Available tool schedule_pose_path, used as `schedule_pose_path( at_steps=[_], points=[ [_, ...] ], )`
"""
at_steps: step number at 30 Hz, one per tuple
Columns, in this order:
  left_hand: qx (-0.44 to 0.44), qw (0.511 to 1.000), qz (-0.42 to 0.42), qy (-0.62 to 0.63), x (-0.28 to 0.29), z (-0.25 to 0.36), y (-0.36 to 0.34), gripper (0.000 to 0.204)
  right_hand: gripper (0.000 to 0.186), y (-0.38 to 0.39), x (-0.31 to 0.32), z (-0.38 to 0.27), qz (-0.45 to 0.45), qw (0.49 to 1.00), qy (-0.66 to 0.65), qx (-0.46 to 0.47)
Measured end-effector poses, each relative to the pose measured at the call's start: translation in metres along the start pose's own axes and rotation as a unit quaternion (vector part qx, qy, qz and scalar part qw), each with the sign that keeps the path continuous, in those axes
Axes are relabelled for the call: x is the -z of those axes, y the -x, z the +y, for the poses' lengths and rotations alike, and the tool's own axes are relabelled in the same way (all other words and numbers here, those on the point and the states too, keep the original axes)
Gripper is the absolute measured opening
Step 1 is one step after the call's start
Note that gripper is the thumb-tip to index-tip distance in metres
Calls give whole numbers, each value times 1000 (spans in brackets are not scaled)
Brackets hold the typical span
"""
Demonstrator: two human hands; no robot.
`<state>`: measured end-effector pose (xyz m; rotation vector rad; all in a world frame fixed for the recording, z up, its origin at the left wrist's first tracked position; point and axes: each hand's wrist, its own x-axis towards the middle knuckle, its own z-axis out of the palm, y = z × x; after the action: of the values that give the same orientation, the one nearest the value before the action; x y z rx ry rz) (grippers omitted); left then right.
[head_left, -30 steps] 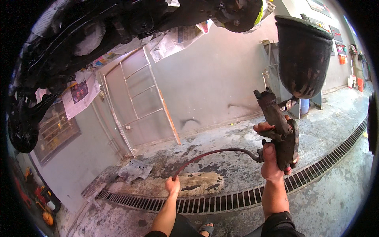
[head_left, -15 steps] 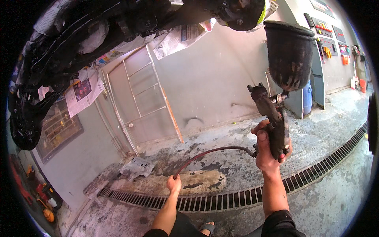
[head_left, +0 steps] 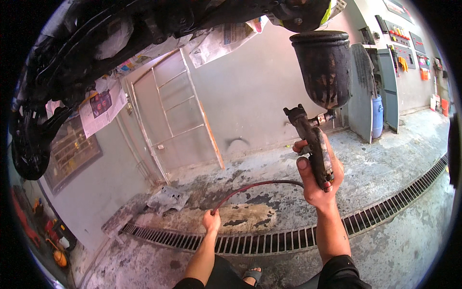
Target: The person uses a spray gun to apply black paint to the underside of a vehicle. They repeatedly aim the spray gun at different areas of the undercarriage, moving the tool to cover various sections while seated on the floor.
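Observation:
My right hand (head_left: 323,178) is wrapped round the handle of a spray gun (head_left: 313,147), its nozzle end toward the upper left. On top of the gun stands a dark, paint-streaked cup (head_left: 323,72). A dark red hose (head_left: 250,186) arches from near the gun's handle down to my left hand (head_left: 211,220), whose fingers are closed round it. Above, a large black part (head_left: 144,36), which looks like the underside of a vehicle, spans the upper left. Newspaper sheets (head_left: 103,108) hang along it. The gun is below and to the right of this part, apart from it.
A metal drain grate (head_left: 284,242) curves across the stained floor. A pale ladder-like frame (head_left: 175,103) leans on the far wall. A crumpled silvery piece (head_left: 167,200) lies on the floor. At right stand a blue drum (head_left: 377,118) and tool boards (head_left: 402,50).
My right hand and the spray gun have moved left, with the cup swinging left too. My left hand stays in nearly the same place on the hose.

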<state>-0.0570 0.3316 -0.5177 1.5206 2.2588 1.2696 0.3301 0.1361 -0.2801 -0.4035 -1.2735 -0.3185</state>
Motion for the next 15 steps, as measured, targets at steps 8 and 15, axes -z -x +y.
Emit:
schedule_pose_path(
  at_steps=[8,15],
  points=[
    [-29,999,24,4,0,-11,-4,37,60,0,-5,-1,35,999,2,-1],
    [-25,999,7,-26,-2,-13,-9,38,60,0,-6,1,49,999,3,21]
  ],
)
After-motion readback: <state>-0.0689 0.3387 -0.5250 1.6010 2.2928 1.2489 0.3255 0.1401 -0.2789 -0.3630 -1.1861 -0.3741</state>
